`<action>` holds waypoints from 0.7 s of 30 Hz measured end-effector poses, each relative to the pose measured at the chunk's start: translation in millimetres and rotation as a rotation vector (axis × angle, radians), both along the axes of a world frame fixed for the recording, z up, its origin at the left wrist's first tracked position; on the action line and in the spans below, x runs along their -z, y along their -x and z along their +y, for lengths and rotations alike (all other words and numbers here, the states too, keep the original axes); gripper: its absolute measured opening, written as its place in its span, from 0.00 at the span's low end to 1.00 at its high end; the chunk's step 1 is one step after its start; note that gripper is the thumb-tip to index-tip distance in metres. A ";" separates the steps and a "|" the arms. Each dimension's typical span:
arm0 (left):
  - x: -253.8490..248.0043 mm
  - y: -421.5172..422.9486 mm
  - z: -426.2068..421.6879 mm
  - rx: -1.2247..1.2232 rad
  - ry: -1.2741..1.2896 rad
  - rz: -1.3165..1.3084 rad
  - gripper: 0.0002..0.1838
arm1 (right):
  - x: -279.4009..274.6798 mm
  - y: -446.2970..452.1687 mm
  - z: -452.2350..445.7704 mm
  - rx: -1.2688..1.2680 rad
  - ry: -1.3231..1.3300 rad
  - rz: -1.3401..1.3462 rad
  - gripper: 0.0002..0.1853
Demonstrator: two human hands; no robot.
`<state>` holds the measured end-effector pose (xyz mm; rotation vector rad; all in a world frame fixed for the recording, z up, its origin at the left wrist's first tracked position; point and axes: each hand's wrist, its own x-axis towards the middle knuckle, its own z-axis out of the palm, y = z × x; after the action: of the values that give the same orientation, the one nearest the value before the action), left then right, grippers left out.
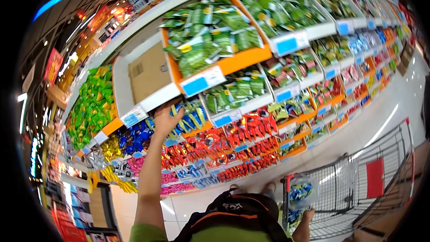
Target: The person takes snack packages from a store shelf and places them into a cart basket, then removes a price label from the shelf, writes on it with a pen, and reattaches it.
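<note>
My left hand (167,119) reaches up to a bin of blue-and-yellow wrapped sweets (190,115), just under the edge of the top shelf tier. Its thumb is spread away from the fingers, whose tips are partly hidden by the tier above. Dark blue wrapped sweets (135,136) lie in the bin left of my wrist. Low on the right, my right hand (306,220) is closed at a clear plastic bag (303,191) with blue-and-green wrapped sweets in it. That bag hangs beside the shopping cart's near end.
A metal shopping cart (329,188) with a red panel (375,178) stands at the right. Sloped bins rise in tiers ahead, with green packets (210,31), red-wrapped sweets (253,127) and a flat cardboard piece (148,74). A dark bag (233,210) sits against my front.
</note>
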<state>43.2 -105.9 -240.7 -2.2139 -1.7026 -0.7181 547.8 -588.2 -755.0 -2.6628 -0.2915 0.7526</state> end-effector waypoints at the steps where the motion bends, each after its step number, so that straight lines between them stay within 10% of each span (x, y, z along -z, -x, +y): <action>1: 3.4 4.5 0.9 0.032 -0.017 -0.065 0.19 | -1.7 2.0 1.2 0.103 0.065 -0.021 0.19; 17: -36.6 -24.8 -69.6 0.677 -0.567 -0.175 0.28 | -288.8 70.8 200.7 -0.200 -0.926 -0.698 0.25; 21: 14.2 -52.1 -153.3 0.596 0.241 -0.903 0.29 | -376.0 152.7 267.5 -0.435 -1.231 -0.146 0.18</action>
<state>95.2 -259.2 -254.9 -2.8356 -1.4371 -1.9870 395.1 -320.7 -379.0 -1.4731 -1.0040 0.2848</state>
